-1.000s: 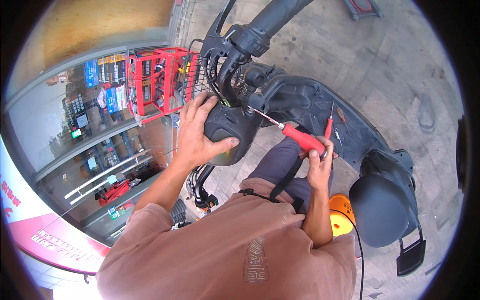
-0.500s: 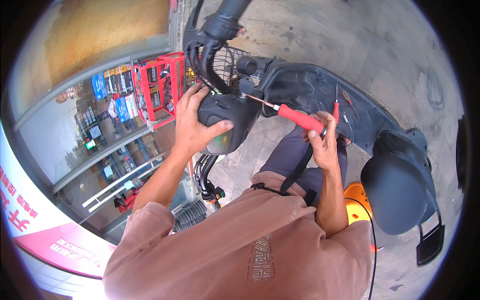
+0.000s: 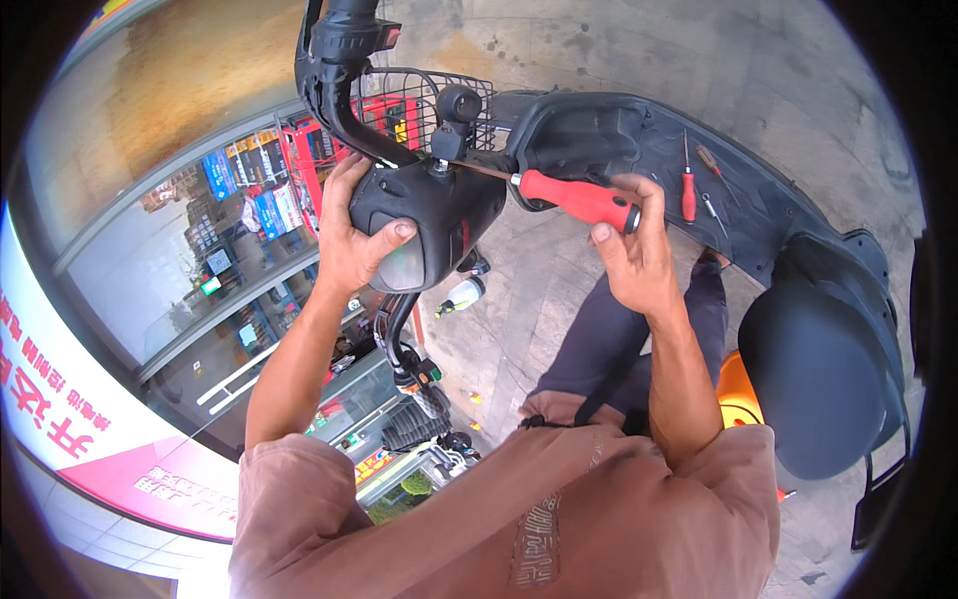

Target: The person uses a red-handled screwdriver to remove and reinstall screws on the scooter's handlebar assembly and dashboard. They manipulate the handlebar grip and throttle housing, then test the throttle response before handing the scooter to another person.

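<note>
My left hand [image 3: 356,228] is spread over the left side of the black handlebar housing [image 3: 446,215] of an electric scooter, thumb across its display panel [image 3: 402,268]. My right hand [image 3: 639,250] grips the butt end of a screwdriver with a red handle [image 3: 579,199] between thumb and fingers. Its shaft points left to the metal fitting at the base of a black round-headed mount [image 3: 456,118] on the housing. Whether the tip touches a screw there, I cannot tell.
On the scooter's footboard [image 3: 753,215] lie a second red screwdriver [image 3: 689,195], a brown-handled screwdriver [image 3: 711,163] and a small metal tool [image 3: 715,214]. A wire basket [image 3: 419,100] hangs at the front. The black seat [image 3: 813,379] and an orange-yellow object [image 3: 736,394] are at right.
The view has shifted, and the handlebar and housing now appear further left. Both hands have kept their holds; the screwdriver still points at the mount's base, and more of its butt end shows.
</note>
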Tool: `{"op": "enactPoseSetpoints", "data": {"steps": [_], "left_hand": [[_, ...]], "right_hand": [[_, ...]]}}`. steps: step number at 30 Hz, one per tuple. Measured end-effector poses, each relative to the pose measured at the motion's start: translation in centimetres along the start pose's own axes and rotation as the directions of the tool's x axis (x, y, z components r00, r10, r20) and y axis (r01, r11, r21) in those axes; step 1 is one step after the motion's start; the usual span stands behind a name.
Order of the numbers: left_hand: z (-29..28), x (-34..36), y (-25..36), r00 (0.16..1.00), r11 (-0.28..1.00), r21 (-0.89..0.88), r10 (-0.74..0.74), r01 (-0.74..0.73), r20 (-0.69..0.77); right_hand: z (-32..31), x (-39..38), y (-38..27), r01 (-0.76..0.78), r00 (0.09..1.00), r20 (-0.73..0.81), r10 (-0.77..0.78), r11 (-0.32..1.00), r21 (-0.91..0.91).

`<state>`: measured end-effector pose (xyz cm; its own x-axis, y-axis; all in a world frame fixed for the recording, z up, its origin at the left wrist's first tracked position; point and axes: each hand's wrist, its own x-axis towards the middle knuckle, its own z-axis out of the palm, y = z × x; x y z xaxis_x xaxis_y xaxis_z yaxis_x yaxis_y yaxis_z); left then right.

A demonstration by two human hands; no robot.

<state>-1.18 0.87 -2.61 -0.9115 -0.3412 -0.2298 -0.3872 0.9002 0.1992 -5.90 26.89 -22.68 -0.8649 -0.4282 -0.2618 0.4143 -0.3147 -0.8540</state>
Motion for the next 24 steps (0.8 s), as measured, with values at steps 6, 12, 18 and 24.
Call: {"op": "enactPoseSetpoints", "data": {"steps": [6, 12, 18, 24], "left_hand": [[0.4, -0.4, -0.3, 0.997, 0.993, -0.093, -0.072, 0.073, 0.009], [0.3, -0.8, -1.0, 0.99, 0.985, -0.109, -0.132, 0.136, 0.038], [0.2, -0.9, -0.2, 0.981, 0.977, -0.084, -0.192, 0.195, 0.04], [0.2, -1.3, 0.1, 0.973, 0.973, 0.027, -0.231, 0.231, 0.025]], "right_hand": [[-0.4, 0.7, -0.2, -0.029, 0.996, 0.075, 0.045, 0.979, -0.201], [-0.6, 0.4, 0.4, -0.117, 0.978, 0.139, 0.156, 0.96, -0.254], [-0.2, 0.5, 1.1, 0.203, 0.979, 0.048, -0.2, 0.977, -0.062], [-0.4, 1.2, 2.1, 0.234, 0.97, 0.054, -0.239, 0.969, 0.08]]}}
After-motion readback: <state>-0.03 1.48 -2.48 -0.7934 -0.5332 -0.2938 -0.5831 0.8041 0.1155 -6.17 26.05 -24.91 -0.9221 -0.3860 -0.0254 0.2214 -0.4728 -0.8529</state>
